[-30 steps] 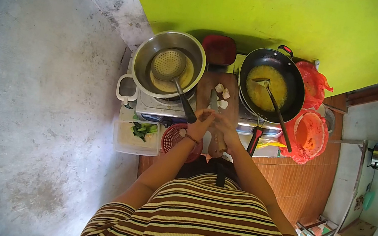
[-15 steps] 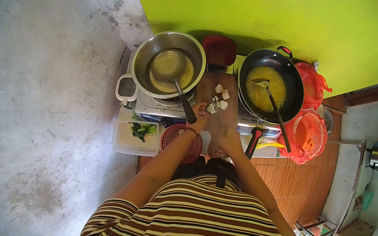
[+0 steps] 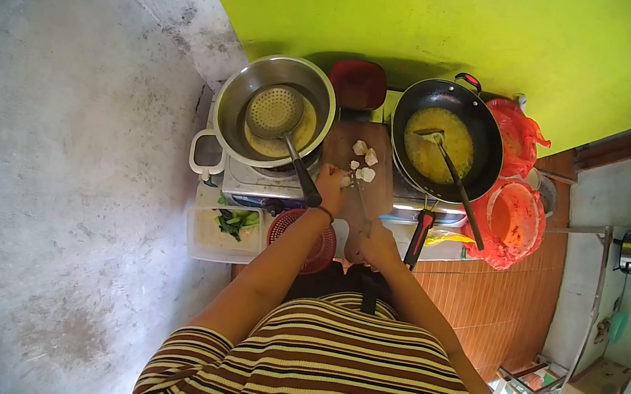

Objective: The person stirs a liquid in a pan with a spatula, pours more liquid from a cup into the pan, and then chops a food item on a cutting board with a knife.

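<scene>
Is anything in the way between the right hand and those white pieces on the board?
Just the knife that the right hand holds, pointing toward the white pieces; nothing else visible stands between.

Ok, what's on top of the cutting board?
Several pale, garlic-like pieces, plus a knife held over it in the right hand. The left hand covers part of the left edge; what lies beneath can't be seen.

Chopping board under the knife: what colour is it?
The chopping board is brown; it shows best in the head view.
</scene>
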### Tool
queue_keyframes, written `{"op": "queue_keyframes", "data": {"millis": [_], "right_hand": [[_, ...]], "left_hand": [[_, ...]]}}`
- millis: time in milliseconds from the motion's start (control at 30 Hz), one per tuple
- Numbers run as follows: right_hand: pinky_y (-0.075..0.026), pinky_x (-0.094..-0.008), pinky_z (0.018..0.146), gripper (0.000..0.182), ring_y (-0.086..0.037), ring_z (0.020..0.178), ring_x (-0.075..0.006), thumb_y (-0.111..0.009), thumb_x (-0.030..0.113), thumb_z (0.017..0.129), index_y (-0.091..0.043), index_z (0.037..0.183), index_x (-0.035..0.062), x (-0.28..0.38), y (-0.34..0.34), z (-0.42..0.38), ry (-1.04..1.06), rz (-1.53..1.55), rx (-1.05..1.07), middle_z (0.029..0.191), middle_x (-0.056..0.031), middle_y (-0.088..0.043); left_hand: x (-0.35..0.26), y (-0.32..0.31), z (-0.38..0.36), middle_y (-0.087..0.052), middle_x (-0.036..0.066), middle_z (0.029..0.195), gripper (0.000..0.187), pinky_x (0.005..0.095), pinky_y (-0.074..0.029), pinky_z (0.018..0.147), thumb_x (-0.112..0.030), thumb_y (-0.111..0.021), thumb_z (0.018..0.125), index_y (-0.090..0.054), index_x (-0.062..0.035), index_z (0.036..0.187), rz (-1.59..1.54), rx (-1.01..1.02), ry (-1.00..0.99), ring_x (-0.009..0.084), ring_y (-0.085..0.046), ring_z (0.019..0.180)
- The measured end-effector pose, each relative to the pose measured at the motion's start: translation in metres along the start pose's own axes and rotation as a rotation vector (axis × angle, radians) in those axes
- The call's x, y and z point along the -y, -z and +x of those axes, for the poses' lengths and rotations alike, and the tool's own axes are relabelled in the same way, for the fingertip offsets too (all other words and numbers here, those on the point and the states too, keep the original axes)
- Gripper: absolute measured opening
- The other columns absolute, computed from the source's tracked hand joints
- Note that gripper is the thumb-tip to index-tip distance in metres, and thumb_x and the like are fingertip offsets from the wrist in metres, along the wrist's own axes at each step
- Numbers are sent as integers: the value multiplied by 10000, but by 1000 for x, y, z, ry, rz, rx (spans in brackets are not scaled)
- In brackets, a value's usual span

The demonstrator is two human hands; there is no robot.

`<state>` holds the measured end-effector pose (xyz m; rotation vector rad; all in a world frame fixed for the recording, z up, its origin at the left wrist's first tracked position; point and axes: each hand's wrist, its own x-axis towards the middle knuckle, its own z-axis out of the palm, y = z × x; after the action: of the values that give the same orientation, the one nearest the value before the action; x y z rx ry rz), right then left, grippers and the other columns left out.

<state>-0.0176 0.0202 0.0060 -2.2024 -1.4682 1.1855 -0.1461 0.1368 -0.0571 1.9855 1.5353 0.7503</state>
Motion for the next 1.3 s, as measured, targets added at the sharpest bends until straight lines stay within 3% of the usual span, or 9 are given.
{"op": "queue_keyframes", "data": {"millis": [133,333,600,833,1200,1300], "right_hand": [[-485,-487,729,408,-609,824,-441,-474,254,856,-433,1128,-47,10,5,-9,-26,-49,15,860,-301,-607],[-476,-519,739,415,-610,839,-437,-453,311,889,-437,1131,-25,21,9,-15,-15,-177,-10,878,-296,-610],[-491,-479,763,326,-618,870,-425,-440,260,894,-446,1045,-29,34,12,-14,-52,-256,25,874,-289,-624],[-487,-468,793,300,-615,907,-416,-423,208,885,-443,1007,-66,27,7,6,-14,-347,144,934,-294,-612],[-500,-467,760,218,-619,866,-430,-443,143,865,-418,987,-35,16,-19,21,-83,-179,25,904,-288,-617],[-501,-473,747,197,-622,847,-425,-448,134,865,-418,967,-32,13,-28,26,-17,-239,-65,879,-278,-617]], "left_hand": [[-1,3,-3,-595,152,956,251,371,-493,731,-58,-639,713,-637,-53,964,-45,-6,-69,322,-596,866],[8,-4,-7,-650,164,909,145,358,-500,772,-4,-597,732,-670,-29,855,-148,-110,-82,315,-634,831],[9,-2,-4,-655,139,906,141,369,-507,721,-18,-594,727,-669,-32,845,-82,-26,-171,315,-631,824],[15,-4,-1,-661,108,901,131,365,-505,697,-49,-632,711,-696,-73,823,-58,14,-107,290,-634,805],[24,-11,-5,-672,78,848,99,323,-503,674,-97,-684,718,-705,-79,813,-170,-66,-63,263,-645,756],[23,-7,-5,-666,100,857,89,328,-505,678,-87,-682,730,-703,-72,815,-196,-73,-100,271,-644,758]]}}
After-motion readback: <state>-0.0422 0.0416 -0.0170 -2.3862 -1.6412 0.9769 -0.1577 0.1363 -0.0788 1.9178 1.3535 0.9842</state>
